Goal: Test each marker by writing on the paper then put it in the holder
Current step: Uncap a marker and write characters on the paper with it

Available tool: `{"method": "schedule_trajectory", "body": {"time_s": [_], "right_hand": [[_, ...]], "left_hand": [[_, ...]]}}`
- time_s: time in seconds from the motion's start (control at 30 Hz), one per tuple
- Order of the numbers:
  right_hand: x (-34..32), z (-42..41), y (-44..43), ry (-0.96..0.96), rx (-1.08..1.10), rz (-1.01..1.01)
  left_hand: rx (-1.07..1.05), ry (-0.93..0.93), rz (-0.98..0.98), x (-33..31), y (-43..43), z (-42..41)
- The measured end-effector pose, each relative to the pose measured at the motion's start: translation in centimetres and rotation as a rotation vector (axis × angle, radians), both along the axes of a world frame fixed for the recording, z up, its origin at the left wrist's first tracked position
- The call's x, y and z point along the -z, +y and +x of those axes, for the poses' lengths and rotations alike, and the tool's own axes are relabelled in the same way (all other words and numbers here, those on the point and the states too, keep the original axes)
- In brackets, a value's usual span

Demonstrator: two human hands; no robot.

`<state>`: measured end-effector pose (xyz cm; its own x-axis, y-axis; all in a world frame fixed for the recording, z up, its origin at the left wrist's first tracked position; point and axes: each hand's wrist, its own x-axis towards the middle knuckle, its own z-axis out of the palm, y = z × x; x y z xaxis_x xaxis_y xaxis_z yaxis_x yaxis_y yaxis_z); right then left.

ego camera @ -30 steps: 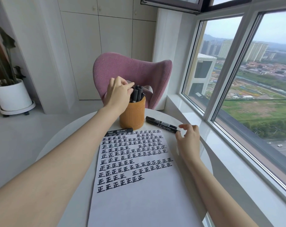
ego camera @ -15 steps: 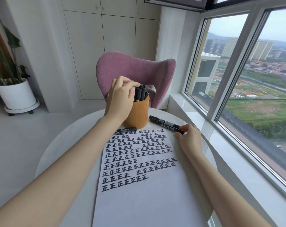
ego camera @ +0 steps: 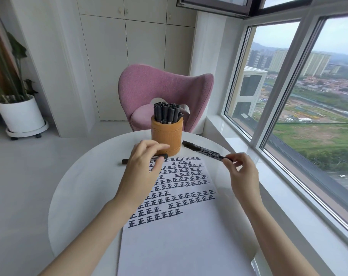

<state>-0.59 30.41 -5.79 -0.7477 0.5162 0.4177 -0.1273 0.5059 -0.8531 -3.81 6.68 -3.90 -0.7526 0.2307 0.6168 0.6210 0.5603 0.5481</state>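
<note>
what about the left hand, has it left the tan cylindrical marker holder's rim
Yes: against the tan cylindrical holder, the left hand dropped from rim to base.

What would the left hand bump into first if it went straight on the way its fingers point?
Probably the lower wall of the orange holder, just beyond the fingers of the left hand. A black marker lies below the hand; its height above it is unclear.

There is one round table (ego camera: pixel 79 186), and on it one sheet of paper (ego camera: pixel 179 246) and one holder (ego camera: pixel 167 134). The holder is packed with a bunch of black pens (ego camera: pixel 166 113), at least eight, too crowded to count exactly. Three more lie loose on the table: one marker (ego camera: pixel 126 161) by the paper's far left corner and two markers (ego camera: pixel 201 150) close together towards the table's far right edge. Two hands (ego camera: pixel 143 168) are above the table. Beyond its far edge stand one chair (ego camera: pixel 159 84) and one potted plant (ego camera: pixel 19 114).
</note>
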Motion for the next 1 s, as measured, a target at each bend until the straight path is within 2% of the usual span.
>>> {"method": "schedule_trajectory", "body": {"time_s": [0.23, 0.47, 0.53, 0.63, 0.77, 0.9, 1.0], "right_hand": [[-1.9, 2.9, -3.2, -0.002, -0.255, -0.063], [-2.2, 4.2, -5.4, 0.008, -0.376, -0.206], [-2.5, 4.6, -6.1, 0.022, -0.399, -0.296], [-3.1, 5.3, -7.1, -0.018, -0.534, -0.484], [-3.2, 5.7, -9.0, -0.119, -0.620, -0.420], [-3.3, 6.0, -9.9, -0.098, -0.635, -0.449], [-3.0, 6.2, -10.0, -0.094, -0.663, -0.418]], "left_hand": [[0.038, -0.007, -0.173, 0.8, 0.1, 1.8], [0.018, 0.045, -0.206, 1.3, -0.3, 3.3], [0.011, 0.054, -0.216, 1.3, -0.4, 3.9], [0.066, -0.033, -0.167, 1.0, -0.4, 4.9], [0.130, -0.092, -0.144, 0.7, -0.4, 5.9], [0.116, -0.105, -0.194, 1.0, -0.8, 6.2], [0.188, -0.195, -0.139, 1.2, -1.3, 6.2]]}}
